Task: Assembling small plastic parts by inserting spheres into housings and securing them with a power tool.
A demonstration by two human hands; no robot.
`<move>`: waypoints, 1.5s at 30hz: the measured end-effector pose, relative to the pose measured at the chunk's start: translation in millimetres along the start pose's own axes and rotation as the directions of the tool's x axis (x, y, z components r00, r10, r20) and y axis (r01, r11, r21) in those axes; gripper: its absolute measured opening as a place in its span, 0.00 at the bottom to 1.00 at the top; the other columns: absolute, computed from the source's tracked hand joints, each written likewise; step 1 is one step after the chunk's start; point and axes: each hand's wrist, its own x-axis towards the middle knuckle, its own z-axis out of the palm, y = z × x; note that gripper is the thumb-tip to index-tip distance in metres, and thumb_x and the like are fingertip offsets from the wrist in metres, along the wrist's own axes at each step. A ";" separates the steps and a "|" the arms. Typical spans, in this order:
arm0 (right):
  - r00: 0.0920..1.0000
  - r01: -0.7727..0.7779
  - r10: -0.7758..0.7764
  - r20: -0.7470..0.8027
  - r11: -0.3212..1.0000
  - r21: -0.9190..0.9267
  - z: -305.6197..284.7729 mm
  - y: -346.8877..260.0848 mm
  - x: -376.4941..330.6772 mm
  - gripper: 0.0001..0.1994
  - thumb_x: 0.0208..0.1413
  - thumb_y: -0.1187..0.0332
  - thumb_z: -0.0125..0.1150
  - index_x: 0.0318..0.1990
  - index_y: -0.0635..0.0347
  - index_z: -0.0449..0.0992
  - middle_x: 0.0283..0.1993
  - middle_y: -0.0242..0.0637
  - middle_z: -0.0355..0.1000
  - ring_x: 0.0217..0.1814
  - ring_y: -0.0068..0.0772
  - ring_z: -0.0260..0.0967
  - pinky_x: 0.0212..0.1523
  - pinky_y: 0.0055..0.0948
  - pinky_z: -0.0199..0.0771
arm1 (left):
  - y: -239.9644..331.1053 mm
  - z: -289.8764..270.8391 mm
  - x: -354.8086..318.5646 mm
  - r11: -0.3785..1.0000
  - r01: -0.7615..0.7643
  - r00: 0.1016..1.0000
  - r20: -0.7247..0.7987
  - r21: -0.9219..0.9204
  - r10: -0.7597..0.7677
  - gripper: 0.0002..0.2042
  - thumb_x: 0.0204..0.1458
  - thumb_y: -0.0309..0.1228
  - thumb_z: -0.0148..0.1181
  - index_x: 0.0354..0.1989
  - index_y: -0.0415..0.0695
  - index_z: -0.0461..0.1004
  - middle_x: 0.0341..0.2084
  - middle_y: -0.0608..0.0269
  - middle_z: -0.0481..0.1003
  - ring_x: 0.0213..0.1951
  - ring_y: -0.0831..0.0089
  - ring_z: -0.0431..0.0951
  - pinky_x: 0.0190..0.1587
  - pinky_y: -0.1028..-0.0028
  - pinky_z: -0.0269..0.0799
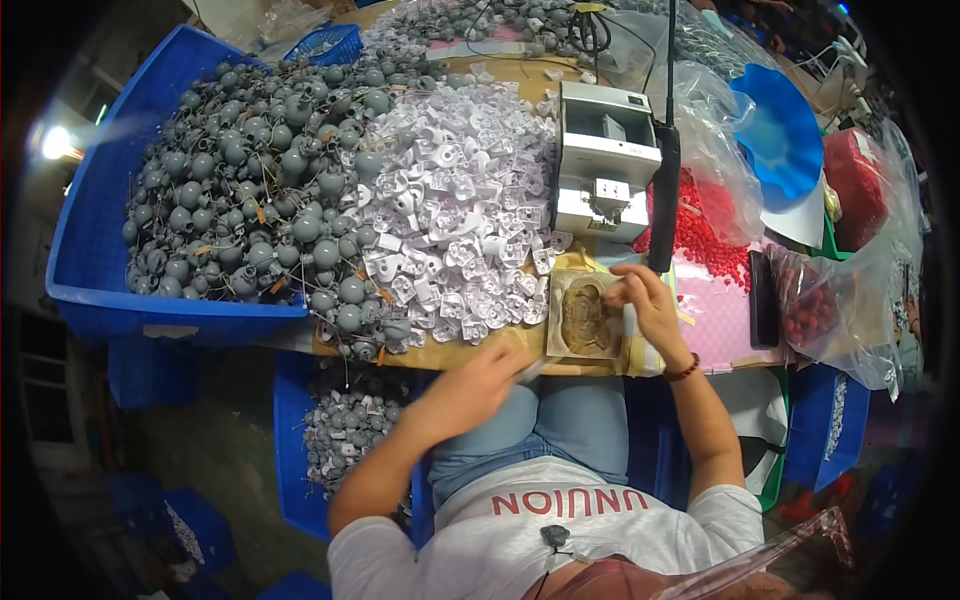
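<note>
My left hand (pixel 478 385) is smeared by motion at the table's front edge, below the white plastic parts (pixel 455 190). Its fingertips are too blurred to show whether they hold anything. Over the right side of a square tray (pixel 555 345) is my right hand (pixel 650 305), fingers bent and drawn together. Whatever may be between those fingertips is too small to make out. A brown oval hollow fills the middle of the tray. Just behind it stands a white bench machine (pixel 610 150) with a small metal fixture at its front.
A blue crate (pixel 175 305) heaped with grey round parts with wires (pixel 260 190) takes up the left. To the right lie small red pieces (pixel 715 230), a dark phone-like slab (pixel 764 300), clear plastic bags and a blue bowl (pixel 780 130). Another blue bin (pixel 295 500) sits below the table.
</note>
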 end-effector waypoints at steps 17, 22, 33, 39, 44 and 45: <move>0.969 0.022 -0.166 -0.183 0.794 -0.607 -94.8 -8.1 -48.5 0.08 0.63 0.73 0.62 0.47 0.65 0.80 0.39 0.40 0.80 0.38 0.29 0.78 0.40 0.28 0.76 | -62.7 -63.7 56.0 0.704 0.140 0.953 -0.288 0.696 0.095 0.13 0.47 0.22 0.63 0.43 0.44 0.80 0.38 0.59 0.77 0.44 0.57 0.76 0.46 0.60 0.73; 0.958 0.058 -0.273 -0.088 0.485 -0.873 -104.1 -12.2 -48.2 0.09 0.55 0.75 0.64 0.44 0.60 0.80 0.42 0.43 0.75 0.45 0.47 0.73 0.44 0.38 0.75 | -46.1 -49.2 56.9 0.736 0.090 0.927 -0.326 0.671 0.183 0.15 0.45 0.22 0.66 0.43 0.44 0.80 0.40 0.58 0.75 0.44 0.56 0.75 0.46 0.60 0.74; 0.952 0.010 -0.178 -0.248 0.830 -0.558 -103.6 23.5 -47.0 0.09 0.58 0.81 0.61 0.46 0.65 0.78 0.40 0.36 0.75 0.43 0.30 0.75 0.45 0.27 0.77 | -69.5 -44.7 65.0 0.855 0.126 0.882 -0.451 0.504 0.136 0.12 0.49 0.17 0.62 0.42 0.42 0.79 0.40 0.56 0.77 0.43 0.54 0.79 0.45 0.61 0.76; 0.983 -0.044 0.035 -0.181 0.998 -0.045 -81.6 8.6 -37.1 0.07 0.61 0.82 0.60 0.45 0.69 0.78 0.44 0.34 0.77 0.44 0.24 0.77 0.48 0.24 0.79 | -29.8 11.3 89.6 0.928 -0.289 0.901 -0.262 0.233 0.346 0.12 0.48 0.17 0.64 0.42 0.39 0.77 0.39 0.54 0.78 0.46 0.54 0.81 0.47 0.64 0.78; 0.998 -0.001 -0.001 -0.068 1.000 -0.030 -43.2 -5.1 -30.9 0.05 0.59 0.82 0.64 0.41 0.68 0.78 0.43 0.36 0.78 0.43 0.25 0.77 0.46 0.25 0.79 | -39.0 54.5 115.1 0.904 -0.353 0.927 -0.039 0.242 0.373 0.11 0.46 0.25 0.69 0.37 0.42 0.75 0.40 0.56 0.78 0.56 0.54 0.77 0.53 0.59 0.72; 0.998 0.043 -0.047 -0.047 0.995 -0.085 -38.3 -8.7 -28.9 0.05 0.58 0.82 0.65 0.40 0.67 0.78 0.43 0.37 0.78 0.43 0.25 0.77 0.45 0.25 0.79 | -39.6 57.0 118.7 0.915 -0.335 0.936 -0.032 0.225 0.350 0.11 0.45 0.27 0.70 0.36 0.43 0.75 0.41 0.57 0.78 0.58 0.54 0.75 0.55 0.58 0.70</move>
